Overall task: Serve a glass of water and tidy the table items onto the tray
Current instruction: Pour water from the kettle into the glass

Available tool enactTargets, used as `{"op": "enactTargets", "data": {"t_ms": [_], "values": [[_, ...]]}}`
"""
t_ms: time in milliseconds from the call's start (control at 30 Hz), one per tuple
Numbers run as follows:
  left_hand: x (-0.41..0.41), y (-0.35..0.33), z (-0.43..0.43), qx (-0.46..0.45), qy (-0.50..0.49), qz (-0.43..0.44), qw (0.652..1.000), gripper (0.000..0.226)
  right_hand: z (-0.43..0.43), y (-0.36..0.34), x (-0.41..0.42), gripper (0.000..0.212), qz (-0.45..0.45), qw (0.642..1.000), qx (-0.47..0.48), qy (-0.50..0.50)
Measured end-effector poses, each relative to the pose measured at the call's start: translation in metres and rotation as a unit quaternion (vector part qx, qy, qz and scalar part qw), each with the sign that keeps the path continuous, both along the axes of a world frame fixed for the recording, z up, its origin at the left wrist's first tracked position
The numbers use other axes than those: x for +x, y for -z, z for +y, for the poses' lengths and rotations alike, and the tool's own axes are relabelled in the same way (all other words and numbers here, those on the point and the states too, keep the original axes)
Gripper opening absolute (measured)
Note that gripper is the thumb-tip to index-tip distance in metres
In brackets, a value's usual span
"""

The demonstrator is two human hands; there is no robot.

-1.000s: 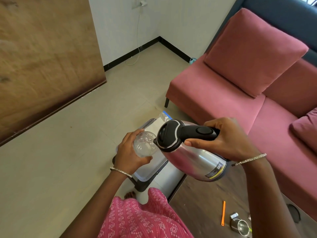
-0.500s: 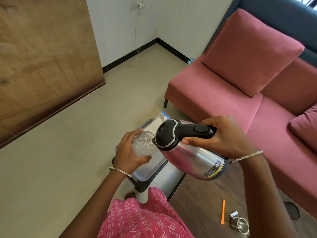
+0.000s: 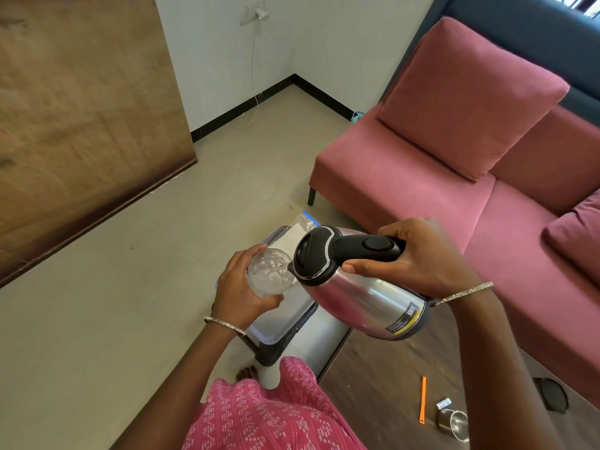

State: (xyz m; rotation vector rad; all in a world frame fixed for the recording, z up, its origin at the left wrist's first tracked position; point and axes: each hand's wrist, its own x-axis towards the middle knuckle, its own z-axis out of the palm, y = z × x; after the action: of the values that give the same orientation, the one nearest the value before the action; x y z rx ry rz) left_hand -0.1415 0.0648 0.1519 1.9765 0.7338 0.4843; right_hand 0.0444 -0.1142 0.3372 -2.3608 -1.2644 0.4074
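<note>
The left hand (image 3: 240, 287) curls around 1 clear glass (image 3: 271, 272) that looks partly filled with water. The right hand (image 3: 418, 254) grips the handle of a tilted steel kettle (image 3: 363, 300), its spout at the glass rim. 1 steel cup (image 3: 454, 423) lies on the table (image 3: 373, 384).

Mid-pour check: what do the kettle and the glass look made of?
The kettle body looks like polished stainless steel: it mirrors the pink sofa. Its lid and handle look like matte black plastic. The glass is clear with bright glints; real glass or hard clear plastic, I cannot tell.
</note>
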Motion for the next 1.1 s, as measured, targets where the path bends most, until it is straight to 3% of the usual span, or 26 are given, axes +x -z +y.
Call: {"op": "enactTargets", "data": {"t_ms": [433, 1100], "values": [[0.0035, 0.0044, -0.0029, -0.002, 0.008, 0.009, 1.000, 0.096, -0.0045, 0.0039, 0.0014, 0.070, -0.005, 1.000, -0.003, 0.009], [0.0073, 0.0057, -0.0054, -0.010, 0.006, 0.001, 1.000, 0.096, -0.0045, 0.0053, 0.0003, 0.059, -0.003, 1.000, -0.004, 0.005]]}}
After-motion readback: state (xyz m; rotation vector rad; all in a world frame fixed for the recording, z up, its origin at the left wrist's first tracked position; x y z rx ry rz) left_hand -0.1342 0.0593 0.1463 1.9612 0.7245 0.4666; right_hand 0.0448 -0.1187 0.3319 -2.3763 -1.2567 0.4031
